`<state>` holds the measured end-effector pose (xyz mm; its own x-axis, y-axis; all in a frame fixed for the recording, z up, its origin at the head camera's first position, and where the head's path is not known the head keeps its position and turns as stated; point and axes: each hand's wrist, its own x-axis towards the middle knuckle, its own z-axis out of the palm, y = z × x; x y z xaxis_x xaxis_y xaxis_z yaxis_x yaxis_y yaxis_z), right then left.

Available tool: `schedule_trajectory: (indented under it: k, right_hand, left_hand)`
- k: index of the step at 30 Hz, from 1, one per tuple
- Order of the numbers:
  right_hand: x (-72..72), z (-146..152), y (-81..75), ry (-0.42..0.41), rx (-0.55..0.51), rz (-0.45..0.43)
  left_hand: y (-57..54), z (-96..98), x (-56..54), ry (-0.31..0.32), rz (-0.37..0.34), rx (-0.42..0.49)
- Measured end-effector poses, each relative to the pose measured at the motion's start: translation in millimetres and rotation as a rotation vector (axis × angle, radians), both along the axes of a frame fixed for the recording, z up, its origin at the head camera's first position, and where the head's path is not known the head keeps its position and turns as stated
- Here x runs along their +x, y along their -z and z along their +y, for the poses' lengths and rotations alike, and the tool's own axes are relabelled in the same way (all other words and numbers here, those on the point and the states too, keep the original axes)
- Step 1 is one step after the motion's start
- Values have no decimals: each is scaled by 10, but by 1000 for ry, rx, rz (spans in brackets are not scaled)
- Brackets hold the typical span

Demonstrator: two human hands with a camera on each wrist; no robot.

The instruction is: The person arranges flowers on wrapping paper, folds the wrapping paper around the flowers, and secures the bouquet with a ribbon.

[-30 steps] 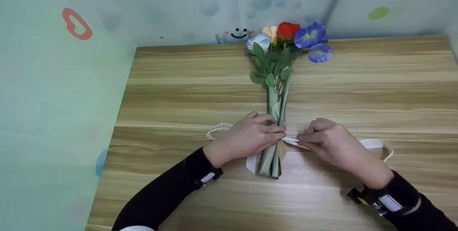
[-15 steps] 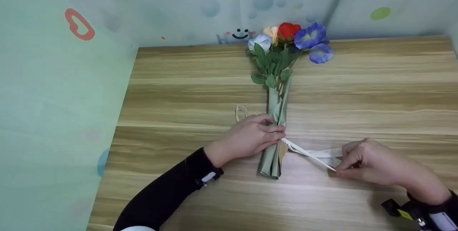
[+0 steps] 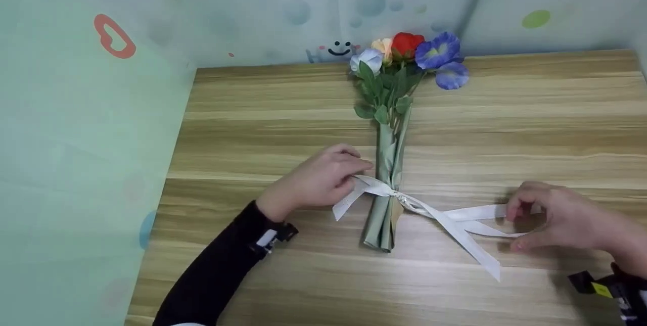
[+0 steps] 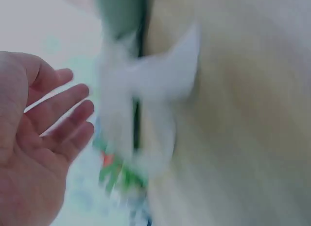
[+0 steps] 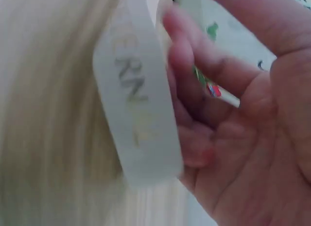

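Listing by size, we enter first the wooden counter (image 3: 505,129), walled on three sides by pale green printed panels (image 3: 76,139).

Next we record the bouquet (image 3: 391,129), lying flat near the counter's middle: blue, red, peach and pale blooms toward the far wall, stems wrapped in sage-green paper (image 3: 384,215) pointing toward us.

Next, the white ribbon (image 3: 455,220), knotted around the wrapped stems. One short tail runs left of the stems; a loop and a longer tail trail to the right across the counter. We note faint lettering on it in the right wrist view (image 5: 136,104).

Next, the left hand (image 3: 318,182), just left of the stems. Its fingers (image 3: 361,167) reach to the short ribbon tail at the knot; the left wrist view, though blurred, shows the fingers (image 4: 63,119) straight and spread, gripping nothing.

Last, the right hand (image 3: 553,222), well to the right of the bouquet. Its fingers (image 3: 513,210) curl loosely around the far end of the ribbon loop, thumb below it.
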<state>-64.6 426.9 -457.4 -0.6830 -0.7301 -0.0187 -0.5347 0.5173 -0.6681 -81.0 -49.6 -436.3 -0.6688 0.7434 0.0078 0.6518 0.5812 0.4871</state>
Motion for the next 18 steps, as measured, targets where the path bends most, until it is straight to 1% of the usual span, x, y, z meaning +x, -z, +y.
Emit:
schedule_trajectory:
  k: [2,3,5,7,9,12,15,16,18]
  right_hand:
    - [-5,66,-11,87,82,107]
    - [-6,98,-8,117,101,145]
    - [-29,160,12,123,122,205]
    - [-50,205,32,98,116,244]
    - [-60,238,46,76,117,274]
    - [-71,259,63,48,92,267]
    - [-76,272,62,60,111,245]
    - [-79,277,55,69,122,218]
    - [-90,287,43,93,152,195]
  left_hand:
    - [-17,-161,-33,-54,-53,-75]
    - [-11,-227,-47,-71,-75,-120]
    - [34,-319,-46,-90,-102,-193]
    - [106,-361,-38,-81,-87,-205]
    - [176,-371,-20,-55,-32,-182]
    - [249,-369,23,1,118,-174]
    - [274,-384,79,30,256,-198]
    - [276,-397,96,28,285,-205]
    - [272,-438,128,12,302,-199]
